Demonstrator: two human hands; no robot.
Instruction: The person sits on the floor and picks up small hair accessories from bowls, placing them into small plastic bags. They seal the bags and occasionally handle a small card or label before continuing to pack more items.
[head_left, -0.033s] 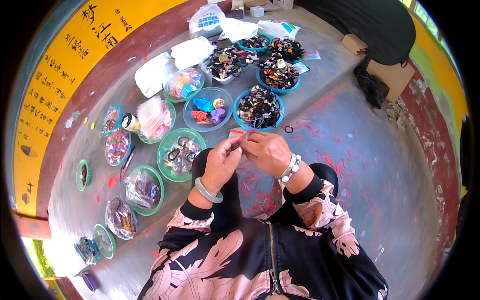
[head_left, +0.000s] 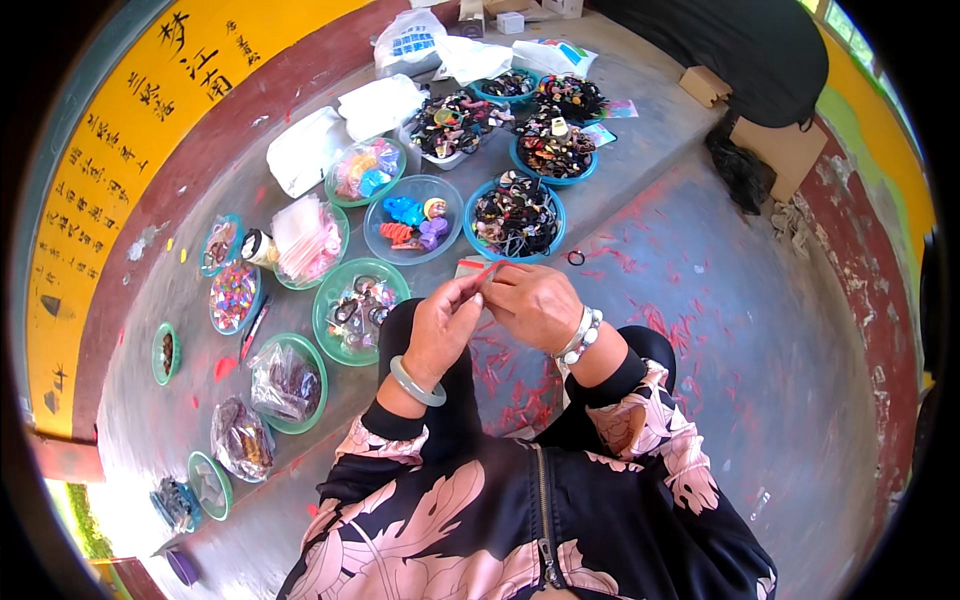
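Note:
My left hand (head_left: 447, 322) and my right hand (head_left: 537, 306) meet above my knees, fingertips pinched close together. Between them runs a thin red strip (head_left: 489, 272), its far end sticking out past the fingers. The fingers hide most of whatever else they hold. Just beyond the left fingertips shows a small pale tan piece (head_left: 467, 266), partly covered. A light bangle (head_left: 417, 384) circles my left wrist, and bracelets (head_left: 583, 338) sit on the right one. Closest to the hands are a blue basin of dark hair ties (head_left: 516, 215) and a green basin of packaged small items (head_left: 362, 312).
Many red scraps (head_left: 520, 395) lie on the grey floor around my knees. Ahead stand more basins, one with coloured coils and clips (head_left: 418, 222), another with pink plastic bags (head_left: 305, 240). Bagged brown items (head_left: 242, 437) lie at left. A black bag (head_left: 742, 172) rests near the right wall.

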